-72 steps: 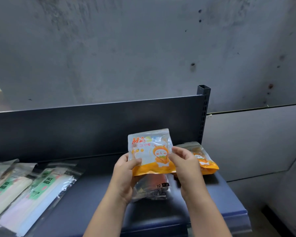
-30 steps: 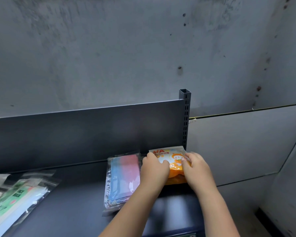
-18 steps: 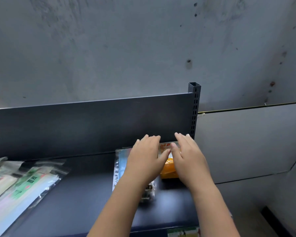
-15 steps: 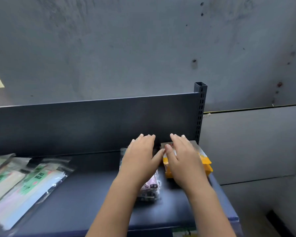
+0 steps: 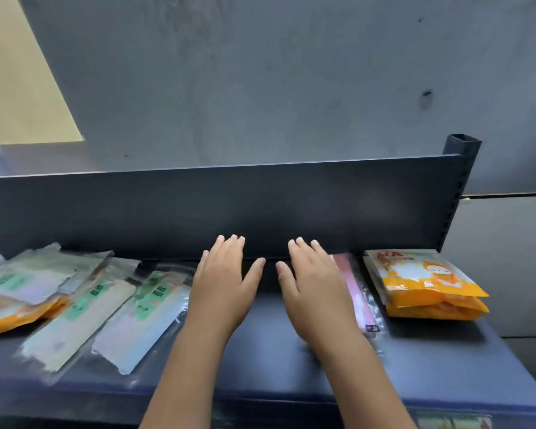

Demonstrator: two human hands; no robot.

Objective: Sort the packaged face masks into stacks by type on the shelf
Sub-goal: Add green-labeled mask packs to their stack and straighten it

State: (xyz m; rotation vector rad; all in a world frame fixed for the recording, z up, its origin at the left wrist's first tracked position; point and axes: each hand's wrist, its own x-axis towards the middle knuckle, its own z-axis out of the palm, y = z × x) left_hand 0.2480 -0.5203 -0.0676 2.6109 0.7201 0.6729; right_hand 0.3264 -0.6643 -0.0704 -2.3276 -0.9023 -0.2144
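The left hand (image 5: 223, 284) and the right hand (image 5: 317, 292) are both spread flat, palms down, fingers straight and slightly fanned, side by side over the middle of the dark blue shelf (image 5: 270, 366). Neither has hold of anything, and it is not clear whether they rest on the shelf or hover just above it. The fingertips reach close to the dark back panel (image 5: 260, 205). Just right of the right hand lies a clear pack of pink masks (image 5: 358, 294), its near edge partly hidden behind that hand; contact cannot be told. Further right, near the slotted post (image 5: 458, 181) at the end of the shelf, two orange cartoon packs (image 5: 427, 286) lie stacked one on the other. Left of the left hand, a clear pack with a green "FACE MASK" label (image 5: 143, 314) lies at a slant, its upper corner just beside that wrist, and a second pack of the same kind (image 5: 75, 317) lies next to it. At the far left is a loose pile (image 5: 28, 278) of similar green-labelled packs, with an orange pack (image 5: 10, 318) showing under it. Behind the shelf rises a grey concrete wall (image 5: 291, 72).
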